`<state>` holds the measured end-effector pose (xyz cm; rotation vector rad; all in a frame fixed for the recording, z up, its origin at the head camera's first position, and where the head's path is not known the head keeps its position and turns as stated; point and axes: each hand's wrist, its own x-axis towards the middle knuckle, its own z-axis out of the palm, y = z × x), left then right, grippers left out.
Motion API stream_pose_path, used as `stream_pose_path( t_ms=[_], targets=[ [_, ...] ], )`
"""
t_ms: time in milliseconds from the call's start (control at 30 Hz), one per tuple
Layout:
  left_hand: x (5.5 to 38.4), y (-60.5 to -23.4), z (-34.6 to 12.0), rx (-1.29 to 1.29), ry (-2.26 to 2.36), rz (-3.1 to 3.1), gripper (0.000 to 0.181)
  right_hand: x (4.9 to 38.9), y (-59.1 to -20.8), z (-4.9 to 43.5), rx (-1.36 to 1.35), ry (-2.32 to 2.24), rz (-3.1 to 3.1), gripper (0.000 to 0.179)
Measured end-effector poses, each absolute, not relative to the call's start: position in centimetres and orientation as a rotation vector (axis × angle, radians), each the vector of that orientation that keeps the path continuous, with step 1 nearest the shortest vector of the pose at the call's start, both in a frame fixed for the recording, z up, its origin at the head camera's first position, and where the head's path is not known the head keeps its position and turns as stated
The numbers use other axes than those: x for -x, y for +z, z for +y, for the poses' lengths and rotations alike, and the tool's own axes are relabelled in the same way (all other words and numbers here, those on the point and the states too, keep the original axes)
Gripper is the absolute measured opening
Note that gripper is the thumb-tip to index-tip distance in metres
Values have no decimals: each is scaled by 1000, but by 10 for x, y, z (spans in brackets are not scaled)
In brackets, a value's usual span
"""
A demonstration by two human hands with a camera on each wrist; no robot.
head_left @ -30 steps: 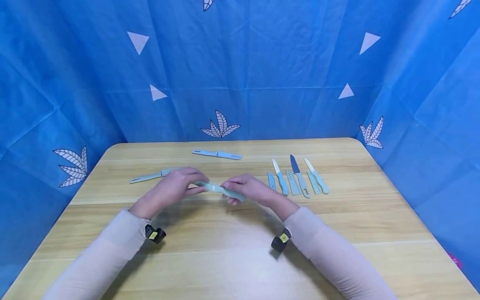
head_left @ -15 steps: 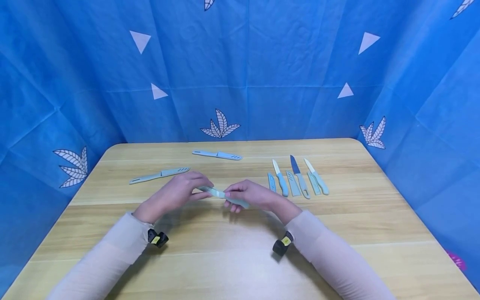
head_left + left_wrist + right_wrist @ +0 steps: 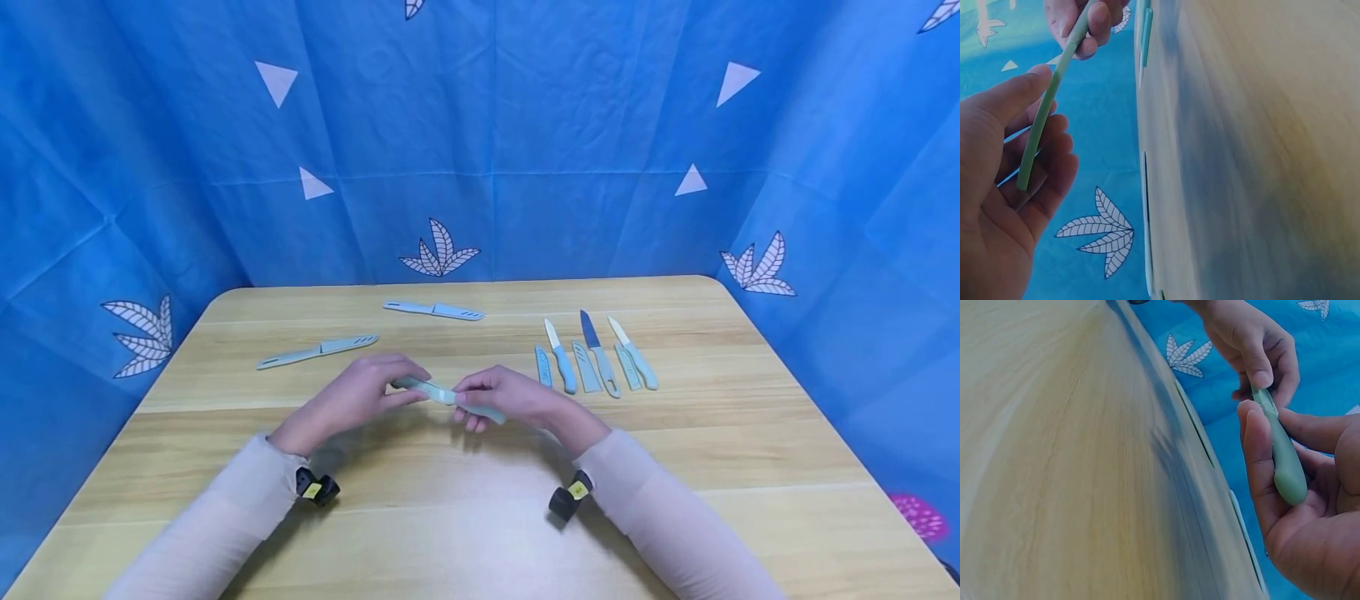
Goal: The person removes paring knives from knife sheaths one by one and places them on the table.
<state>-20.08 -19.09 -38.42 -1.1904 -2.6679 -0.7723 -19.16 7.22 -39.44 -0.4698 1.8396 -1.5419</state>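
Observation:
Both hands hold one pale green knife above the middle of the table. My left hand pinches its sheath between thumb and fingers. In the right wrist view, the rounded handle lies in my right hand, thumb and fingers closed around it. A short pale stretch shows between the two hands in the head view. The left wrist view has the knife edge-on as a thin green strip, its sheath end reaching into the left palm. How far the blade sits inside the sheath is hidden.
On the wooden table, one sheathed knife lies at the left and another at the back. Several things lie at the right: a blue-bladed knife, two white-bladed knives and loose sheaths. Blue curtains surround the table.
Both hands have come slightly nearer the body and a little to the right with the knife. The left hand no longer overlaps the sheathed knife at the left.

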Motion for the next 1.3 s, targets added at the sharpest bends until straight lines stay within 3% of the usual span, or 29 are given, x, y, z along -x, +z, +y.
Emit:
stream_pose_path(
  t_ms=[533,1167,1300],
  targets=[
    [197,-391,-190,689,-1628,-2859,37,191,-400,77,466,-1574,1791,27],
    [186,-410,-182,161,-2703,-2375,56,188,-401,79,484,-1583,1777,28],
    [182,-410,-179,81,-2891,-2206,52,188,-401,80,480,-1582,1781,28]
  ],
)
